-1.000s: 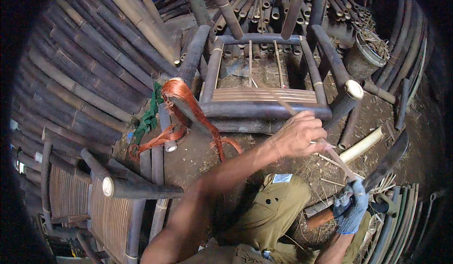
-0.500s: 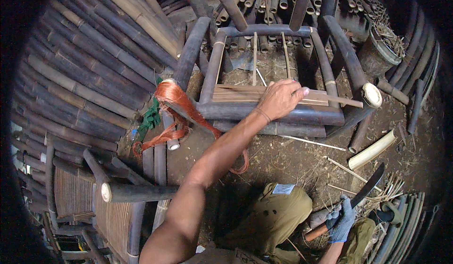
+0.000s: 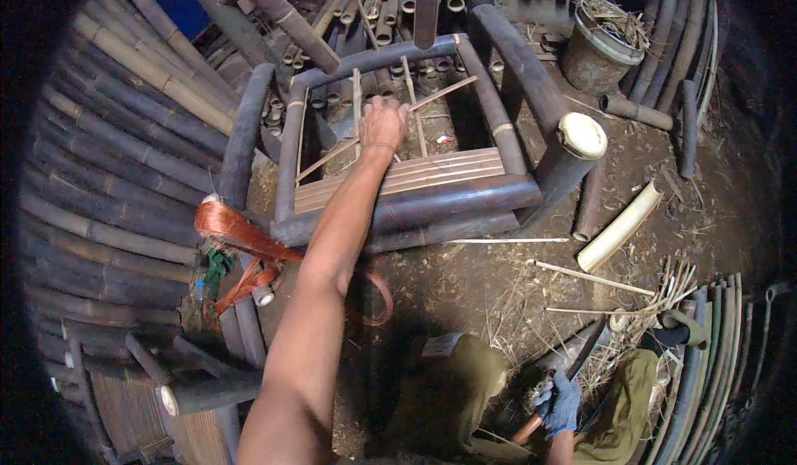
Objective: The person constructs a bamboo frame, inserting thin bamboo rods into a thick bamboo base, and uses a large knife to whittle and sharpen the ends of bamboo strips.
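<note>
My left hand (image 3: 383,123) is closed around a thin bamboo slat (image 3: 447,93), reaching over the seat opening of a dark bamboo chair frame (image 3: 448,203). The slat lies slantwise, its right end up over the far right of the opening. Several flat slats (image 3: 444,171) lie side by side behind the front rail. Two thin crosspieces, one of them a pale strip (image 3: 413,100), run front to back under my hand. Low on the right, my right hand (image 3: 559,408), in a blue-grey glove, grips a machete (image 3: 588,345) by its wooden handle, blade pointing up and away.
Orange-red fibre (image 3: 237,224) hangs at the chair's left front. A split bamboo piece (image 3: 618,227) and thin sticks lie on the dirt floor. A bucket of shavings (image 3: 599,54) stands far right. Bamboo poles (image 3: 108,158) line the left, above another slatted chair (image 3: 124,411).
My left hand has moved away from the front slats to the middle of the opening, swinging its slat to a slant. My right hand with the machete is lower. The view has shifted.
</note>
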### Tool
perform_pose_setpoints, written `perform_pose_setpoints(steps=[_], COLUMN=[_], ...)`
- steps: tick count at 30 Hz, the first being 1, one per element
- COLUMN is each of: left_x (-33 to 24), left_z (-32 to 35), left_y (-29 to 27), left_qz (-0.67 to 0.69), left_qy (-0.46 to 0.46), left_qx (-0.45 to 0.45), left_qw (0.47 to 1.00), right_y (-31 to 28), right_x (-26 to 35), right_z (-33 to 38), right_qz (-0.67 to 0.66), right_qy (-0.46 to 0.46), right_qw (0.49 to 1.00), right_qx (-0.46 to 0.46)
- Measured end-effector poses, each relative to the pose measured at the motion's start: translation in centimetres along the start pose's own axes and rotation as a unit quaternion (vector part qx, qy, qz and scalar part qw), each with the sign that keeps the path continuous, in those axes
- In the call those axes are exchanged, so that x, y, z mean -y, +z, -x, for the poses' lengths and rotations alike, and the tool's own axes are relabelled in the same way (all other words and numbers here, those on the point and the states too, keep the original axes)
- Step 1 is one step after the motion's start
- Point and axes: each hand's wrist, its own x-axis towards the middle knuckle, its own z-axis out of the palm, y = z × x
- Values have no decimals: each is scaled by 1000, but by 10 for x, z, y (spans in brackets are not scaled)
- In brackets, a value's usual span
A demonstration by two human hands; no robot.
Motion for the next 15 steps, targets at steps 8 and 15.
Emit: perform_pose_setpoints(steps=[8,15], left_x=[-46,-43], left_z=[-42,-52], left_y=[22,32], left_qz=[-71,-66], left_qy=[250,151], left_qx=[97,138], left_qw=[961,977], right_y=[-19,-8], right_x=[-30,-45], right_z=[-3,3], right_qz=[-6,24], right_qy=[8,19], right_qw=[1000,999], right_qx=[-26,-45])
